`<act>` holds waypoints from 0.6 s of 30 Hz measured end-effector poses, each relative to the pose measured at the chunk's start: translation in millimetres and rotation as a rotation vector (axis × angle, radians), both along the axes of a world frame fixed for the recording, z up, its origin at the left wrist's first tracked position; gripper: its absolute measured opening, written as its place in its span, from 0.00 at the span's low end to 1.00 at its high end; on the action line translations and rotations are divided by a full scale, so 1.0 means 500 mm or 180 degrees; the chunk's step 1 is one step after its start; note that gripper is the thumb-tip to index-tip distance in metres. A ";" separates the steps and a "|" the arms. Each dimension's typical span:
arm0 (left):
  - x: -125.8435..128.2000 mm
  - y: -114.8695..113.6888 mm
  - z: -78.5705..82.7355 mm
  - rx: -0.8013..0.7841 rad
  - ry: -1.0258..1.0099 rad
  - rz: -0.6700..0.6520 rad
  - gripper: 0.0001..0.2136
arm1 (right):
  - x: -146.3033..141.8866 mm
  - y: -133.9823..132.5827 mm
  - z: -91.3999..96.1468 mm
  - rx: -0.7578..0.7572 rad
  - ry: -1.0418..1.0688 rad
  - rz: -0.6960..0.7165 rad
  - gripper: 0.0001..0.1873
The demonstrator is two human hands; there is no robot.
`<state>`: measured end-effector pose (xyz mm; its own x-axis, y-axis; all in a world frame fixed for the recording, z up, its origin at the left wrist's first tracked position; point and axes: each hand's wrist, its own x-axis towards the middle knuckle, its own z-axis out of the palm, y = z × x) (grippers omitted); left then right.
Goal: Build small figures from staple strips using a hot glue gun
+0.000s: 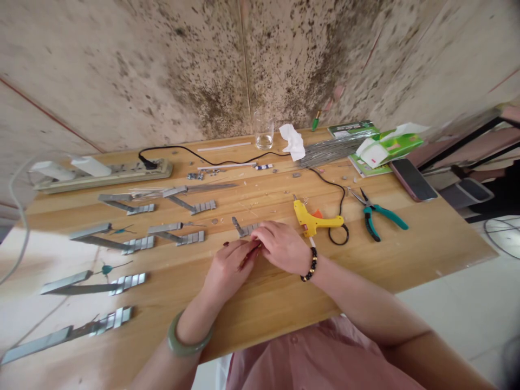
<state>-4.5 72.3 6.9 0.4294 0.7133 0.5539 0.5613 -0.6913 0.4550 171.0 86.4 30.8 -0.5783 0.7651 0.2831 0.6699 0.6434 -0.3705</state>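
My left hand [232, 264] and my right hand [279, 246] meet over the middle of the wooden table [284, 303]. Both are closed in a pinch on a small silver folded-strip piece [244, 228] that pokes out beyond the fingertips. The left wrist wears a green bangle, the right a dark bead bracelet. A yellow glue gun [314, 219] lies just right of the right hand, its black cord looping away behind it.
Several finished silver strip pieces [134, 245] lie in rows on the left. Teal pliers [377, 215], a phone [412, 179], tissue packs [388, 146], a wire bundle [331, 150], a glass [264, 130] and a power strip [109, 172] sit toward the back by the wall.
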 end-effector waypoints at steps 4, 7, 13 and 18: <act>0.001 0.000 0.002 0.0050 0.0062 -0.0041 0.07 | -0.001 0.000 0.000 0.0080 -0.0106 -0.0010 0.05; 0.001 0.000 0.003 0.0063 0.0105 -0.0063 0.07 | -0.002 0.000 -0.001 0.0084 -0.0237 0.0017 0.06; 0.001 -0.001 0.001 0.0041 0.0242 -0.0080 0.07 | -0.004 0.000 0.000 0.0147 -0.0549 0.0056 0.06; 0.004 -0.003 0.008 -0.0099 0.0099 -0.0028 0.07 | 0.007 0.010 0.000 0.0074 -0.0467 0.0010 0.06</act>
<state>-2.6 71.0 10.9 0.4525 0.7261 0.5177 0.5694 -0.6821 0.4589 174.4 91.4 30.6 -0.6173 0.7574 0.2128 0.7136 0.6529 -0.2538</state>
